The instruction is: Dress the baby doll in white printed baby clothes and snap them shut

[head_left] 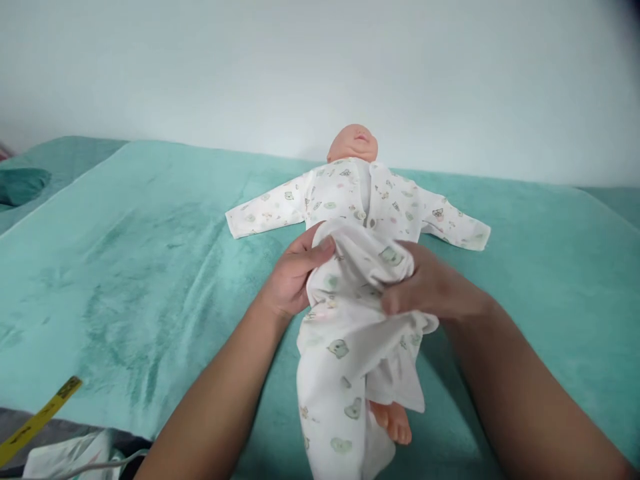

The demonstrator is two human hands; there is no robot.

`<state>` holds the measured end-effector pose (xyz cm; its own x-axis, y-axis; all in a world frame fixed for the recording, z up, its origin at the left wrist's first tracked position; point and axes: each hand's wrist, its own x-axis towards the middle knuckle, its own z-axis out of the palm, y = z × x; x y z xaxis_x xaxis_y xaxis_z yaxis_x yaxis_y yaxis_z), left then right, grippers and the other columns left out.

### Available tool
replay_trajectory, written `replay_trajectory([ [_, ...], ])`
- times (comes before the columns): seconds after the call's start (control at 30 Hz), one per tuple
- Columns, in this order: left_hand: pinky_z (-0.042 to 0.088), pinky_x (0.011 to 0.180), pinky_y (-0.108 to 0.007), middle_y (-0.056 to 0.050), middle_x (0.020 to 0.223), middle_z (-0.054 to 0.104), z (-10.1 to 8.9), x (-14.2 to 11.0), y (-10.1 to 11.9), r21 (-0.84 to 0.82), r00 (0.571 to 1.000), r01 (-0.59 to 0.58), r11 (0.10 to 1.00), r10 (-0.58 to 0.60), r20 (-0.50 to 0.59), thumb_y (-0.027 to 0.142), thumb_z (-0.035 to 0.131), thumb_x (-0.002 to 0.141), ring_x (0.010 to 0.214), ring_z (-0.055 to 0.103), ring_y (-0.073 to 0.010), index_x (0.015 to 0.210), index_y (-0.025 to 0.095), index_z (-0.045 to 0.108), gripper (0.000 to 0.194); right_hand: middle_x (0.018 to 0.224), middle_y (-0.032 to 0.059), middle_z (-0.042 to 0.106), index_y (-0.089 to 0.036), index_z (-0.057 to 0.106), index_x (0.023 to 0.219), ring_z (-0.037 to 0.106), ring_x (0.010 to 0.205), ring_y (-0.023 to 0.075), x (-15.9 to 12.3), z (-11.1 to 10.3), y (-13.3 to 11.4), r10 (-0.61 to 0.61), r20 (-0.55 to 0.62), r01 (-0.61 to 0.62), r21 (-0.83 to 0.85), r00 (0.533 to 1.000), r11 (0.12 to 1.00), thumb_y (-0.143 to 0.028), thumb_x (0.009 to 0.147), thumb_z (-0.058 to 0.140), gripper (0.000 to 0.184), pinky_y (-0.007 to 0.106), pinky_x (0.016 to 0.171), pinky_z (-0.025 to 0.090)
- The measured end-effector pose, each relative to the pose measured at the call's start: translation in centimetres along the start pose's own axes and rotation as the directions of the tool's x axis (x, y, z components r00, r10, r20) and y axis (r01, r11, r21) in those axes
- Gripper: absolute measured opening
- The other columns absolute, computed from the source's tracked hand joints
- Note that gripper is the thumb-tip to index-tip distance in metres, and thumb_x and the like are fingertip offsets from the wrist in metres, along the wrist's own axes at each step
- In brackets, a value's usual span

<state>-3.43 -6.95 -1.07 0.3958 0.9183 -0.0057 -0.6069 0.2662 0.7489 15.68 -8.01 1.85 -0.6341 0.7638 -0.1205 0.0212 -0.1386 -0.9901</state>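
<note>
A baby doll (353,142) lies on its back, its head toward the wall. It wears a white printed top (333,190) with both sleeves spread out sideways. White printed pants (340,353) cover its lower body, and one bare foot (399,423) shows beside a loose pant leg. My left hand (299,270) pinches the waist edge of the pants, thumb on top. My right hand (417,283), slightly blurred, is closed on bunched pants fabric at the other side. The doll's hands are hidden in the sleeves.
A teal plush blanket (150,267) lies under the doll, reaching the pale wall (250,73) behind. At the lower left are a yellow strip (40,421), a folded printed cloth (75,457) and a pale cable (107,463).
</note>
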Motion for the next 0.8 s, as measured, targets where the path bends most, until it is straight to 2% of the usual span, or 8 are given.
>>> replay_trajectory([
  [0.13,0.05,0.059,-0.023,0.002,0.065,0.063,0.3,-0.4,0.1,0.018,1.0,-0.004,1.0,0.004,-0.012,0.039,0.085,0.067,0.055,0.059,-0.0114,0.08,0.016,0.067,0.031,0.105,0.0021,0.074,-0.027,0.069,0.114,0.069,0.097,0.0238,-0.3,0.3,-1.0,0.164,0.13,-0.127,-0.255,0.978,0.959,-0.033,0.07,0.083,0.047,0.033,0.078,0.057],
  [0.23,0.048,0.056,-0.021,0.001,0.069,0.065,0.3,-0.7,0.9,0.139,0.997,0.051,0.989,-0.059,0.052,0.045,0.083,0.068,0.057,0.06,-0.0111,0.086,0.015,0.07,0.037,0.11,0.0058,0.073,-0.023,0.07,0.112,0.068,0.101,0.0248,-0.2,1.0,-0.5,0.029,-0.057,-0.031,-0.043,0.998,0.999,-0.041,0.075,0.078,0.042,0.036,0.083,0.057],
  [0.33,0.046,0.056,-0.02,0.0,0.073,0.067,0.3,-0.8,1.7,0.318,0.967,0.119,0.94,-0.183,0.177,0.034,0.088,0.063,0.061,0.06,-0.0106,0.091,0.015,0.072,0.038,0.101,0.0098,0.073,-0.019,0.069,0.112,0.07,0.094,0.0278,0.2,1.9,0.6,-0.078,-0.244,0.132,0.211,0.967,0.969,-0.053,0.08,0.07,0.046,0.039,0.074,0.058],
  [0.43,0.05,0.062,-0.022,-0.001,0.077,0.07,0.2,-1.0,1.7,0.361,0.957,0.152,0.92,-0.228,0.177,0.028,0.088,0.063,0.068,0.063,-0.0131,0.088,0.015,0.073,0.032,0.093,0.0085,0.073,-0.021,0.069,0.111,0.07,0.09,0.0275,0.4,2.0,1.0,-0.096,-0.317,0.17,0.214,0.943,0.962,-0.057,0.081,0.066,0.047,0.038,0.069,0.058],
  [0.53,0.052,0.065,-0.026,-0.003,0.079,0.072,0.3,-1.3,0.8,0.219,0.995,0.06,0.974,-0.076,0.066,0.039,0.085,0.067,0.07,0.066,-0.0167,0.087,0.017,0.073,0.032,0.09,0.0035,0.073,-0.022,0.072,0.099,0.07,0.087,0.0228,0.2,1.0,0.3,-0.093,-0.198,0.098,0.013,0.976,0.995,-0.049,0.077,0.074,0.035,0.032,0.07,0.058],
  [0.67,0.052,0.063,-0.029,-0.004,0.075,0.071,0.6,-1.6,-0.2,0.14,0.997,0.032,0.99,-0.022,-0.077,0.049,0.085,0.063,0.07,0.068,-0.0213,0.084,0.017,0.072,0.041,0.092,0.0001,0.073,-0.023,0.072,0.103,0.069,0.087,0.0199,-0.5,-0.2,-1.2,0.118,0.185,-0.069,-0.253,0.976,0.965,-0.032,0.067,0.084,0.039,0.029,0.072,0.058],
  [0.73,0.052,0.062,-0.03,-0.005,0.073,0.071,0.7,-1.8,-0.2,0.148,0.993,0.069,0.986,-0.054,-0.107,0.053,0.084,0.062,0.069,0.067,-0.0219,0.085,0.016,0.072,0.044,0.093,0.0,0.073,-0.024,0.07,0.109,0.069,0.091,0.0195,-0.6,-0.2,-1.3,0.127,0.237,-0.068,-0.243,0.963,0.968,-0.03,0.068,0.083,0.043,0.029,0.076,0.058],
  [0.8,0.05,0.06,-0.029,-0.004,0.071,0.07,0.8,-1.9,0.1,0.18,0.991,0.108,0.978,-0.092,-0.099,0.055,0.081,0.066,0.064,0.065,-0.0199,0.086,0.015,0.074,0.046,0.095,0.0,0.072,-0.026,0.069,0.11,0.068,0.094,0.0193,-0.6,0.0,-0.8,0.027,0.161,-0.009,-0.109,0.987,0.994,-0.031,0.071,0.082,0.041,0.031,0.082,0.057],
])
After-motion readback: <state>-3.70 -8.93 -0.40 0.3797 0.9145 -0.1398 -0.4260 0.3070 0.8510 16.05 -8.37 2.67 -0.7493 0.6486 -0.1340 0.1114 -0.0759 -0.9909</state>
